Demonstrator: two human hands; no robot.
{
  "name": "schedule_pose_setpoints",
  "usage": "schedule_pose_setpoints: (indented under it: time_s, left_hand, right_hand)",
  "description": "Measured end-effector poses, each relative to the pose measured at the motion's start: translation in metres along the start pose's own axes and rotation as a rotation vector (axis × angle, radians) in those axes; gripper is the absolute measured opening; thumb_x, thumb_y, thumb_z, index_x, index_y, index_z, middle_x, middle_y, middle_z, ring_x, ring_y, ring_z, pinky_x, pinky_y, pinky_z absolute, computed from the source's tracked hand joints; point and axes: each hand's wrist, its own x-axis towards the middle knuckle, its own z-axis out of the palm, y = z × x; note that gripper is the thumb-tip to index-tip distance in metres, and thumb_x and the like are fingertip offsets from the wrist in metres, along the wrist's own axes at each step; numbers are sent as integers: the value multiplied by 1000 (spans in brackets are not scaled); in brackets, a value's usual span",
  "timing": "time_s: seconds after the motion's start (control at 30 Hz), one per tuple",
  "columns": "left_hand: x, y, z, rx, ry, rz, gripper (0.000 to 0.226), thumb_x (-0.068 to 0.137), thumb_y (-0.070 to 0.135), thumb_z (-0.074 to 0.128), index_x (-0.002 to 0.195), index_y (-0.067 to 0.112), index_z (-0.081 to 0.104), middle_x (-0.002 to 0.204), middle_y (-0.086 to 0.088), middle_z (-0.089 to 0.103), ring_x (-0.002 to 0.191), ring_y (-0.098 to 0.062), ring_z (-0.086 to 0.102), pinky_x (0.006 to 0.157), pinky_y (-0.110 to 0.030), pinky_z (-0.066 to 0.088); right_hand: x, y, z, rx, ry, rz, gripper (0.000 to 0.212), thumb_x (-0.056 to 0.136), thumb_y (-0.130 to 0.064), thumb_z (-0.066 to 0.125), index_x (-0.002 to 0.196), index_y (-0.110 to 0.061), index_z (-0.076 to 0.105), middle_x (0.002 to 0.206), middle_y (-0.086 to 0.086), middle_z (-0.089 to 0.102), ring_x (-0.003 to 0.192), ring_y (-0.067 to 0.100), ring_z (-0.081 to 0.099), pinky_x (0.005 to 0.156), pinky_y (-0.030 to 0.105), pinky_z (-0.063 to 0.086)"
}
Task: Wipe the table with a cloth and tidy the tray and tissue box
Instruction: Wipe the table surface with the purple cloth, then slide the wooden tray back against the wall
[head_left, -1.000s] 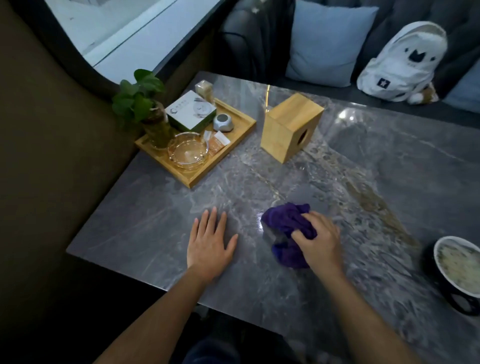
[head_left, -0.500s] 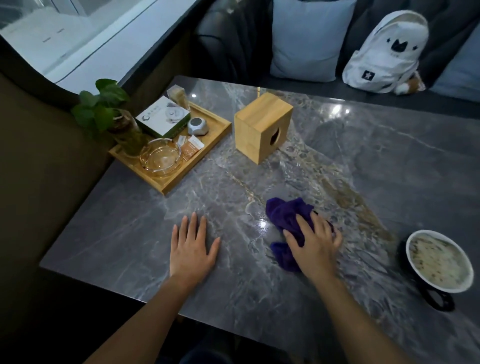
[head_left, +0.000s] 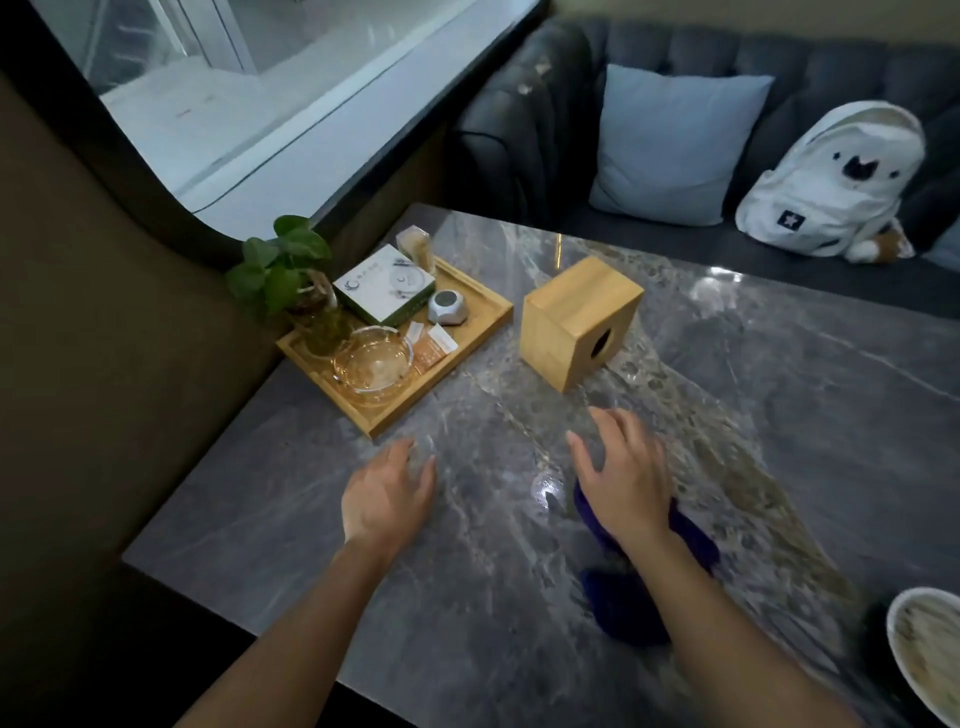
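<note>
A grey marble table (head_left: 779, 415) carries a wooden tray (head_left: 395, 417) at its left edge and a wooden cube tissue box (head_left: 576, 317) just right of the tray, round opening facing right. A crumpled purple cloth (head_left: 621, 608) lies on the table under my right wrist and forearm. My right hand (head_left: 621, 478) reaches forward past the cloth with fingers spread and nothing in them, a short way in front of the tissue box. My left hand (head_left: 387, 493) hovers open just in front of the tray's near corner, fingertips blurred.
The tray holds a potted plant in a glass jar (head_left: 298, 291), a glass ashtray (head_left: 371, 364), a green-white box (head_left: 384, 283), a small grey device (head_left: 447, 306) and packets (head_left: 434, 345). A filled bowl (head_left: 930, 654) sits at the right edge. A sofa with cushion (head_left: 670, 145) and white backpack (head_left: 831, 182) lies beyond.
My right hand has let go of the cloth and reached forward toward the tissue box. My left hand has lifted off the table and moved toward the tray.
</note>
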Motion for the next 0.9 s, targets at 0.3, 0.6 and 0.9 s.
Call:
schedule_pose_setpoints:
  time_s: [0.3, 0.6, 0.9]
  left_hand:
    - [61, -24, -34, -69, 147, -248, 31, 88, 42, 45, 103, 17, 55, 93, -11, 70, 85, -35, 64, 67, -37, 43]
    - [120, -70, -40, -208, 68, -571, 39, 88, 36, 45, 120, 14, 40, 108, -10, 64, 103, -34, 57, 78, -41, 42]
    - [163, -86, -24, -330, -79, -677, 33, 84, 36, 50, 102, 9, 55, 102, -14, 64, 93, -33, 59, 80, -43, 48]
  right_hand:
    - [92, -63, 50, 60, -214, -103, 39, 90, -29, 49, 124, -9, 49, 119, 16, 58, 104, 35, 55, 85, 43, 45]
    - [180, -93, 121, -46, -177, -10, 25, 87, -20, 49, 107, -6, 52, 106, 18, 59, 97, 34, 54, 83, 47, 42]
    - [228, -88, 167, -78, -176, 152, 27, 86, -19, 53, 108, -4, 52, 116, 17, 56, 106, 30, 49, 92, 41, 37]
